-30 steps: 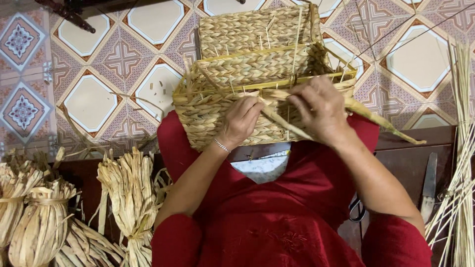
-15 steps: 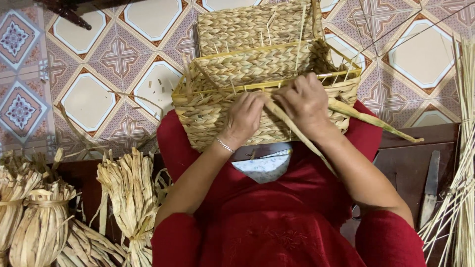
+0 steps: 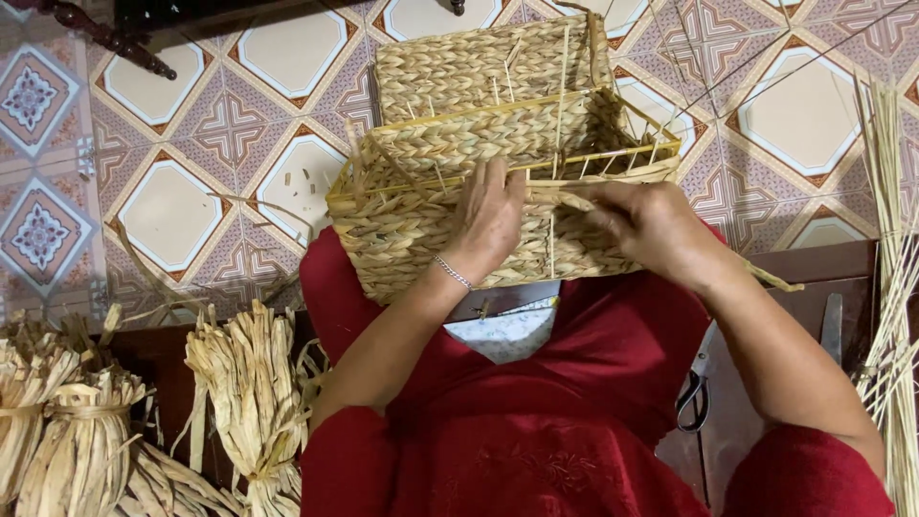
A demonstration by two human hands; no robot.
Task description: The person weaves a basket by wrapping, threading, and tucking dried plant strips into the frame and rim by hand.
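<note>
The woven basket (image 3: 498, 153) rests on the person's lap above a patterned tile floor (image 3: 191, 124). The left hand (image 3: 488, 225) presses flat, released, on its front wall. The right hand (image 3: 651, 225) pinches a straw strand (image 3: 574, 199) at the rim. Tied straw bundles (image 3: 249, 393) lie left of the basket; scissors (image 3: 694, 393) lie to its lower right.

Premises present as a home used for handcraft weaving, worked at floor level. The floor (image 3: 172, 206) is laid with patterned ornamental tile in cream, pink and grey, a domestic finish. A dark turned furniture leg (image 3: 105, 36) stands at far left. Tied bundles of dried straw (image 3: 244, 383) lie near left; loose stalks (image 3: 895, 287) run along the right edge. Scissors (image 3: 694, 393) lie near right. A part-woven basket (image 3: 498, 153) rests at centre.
</note>
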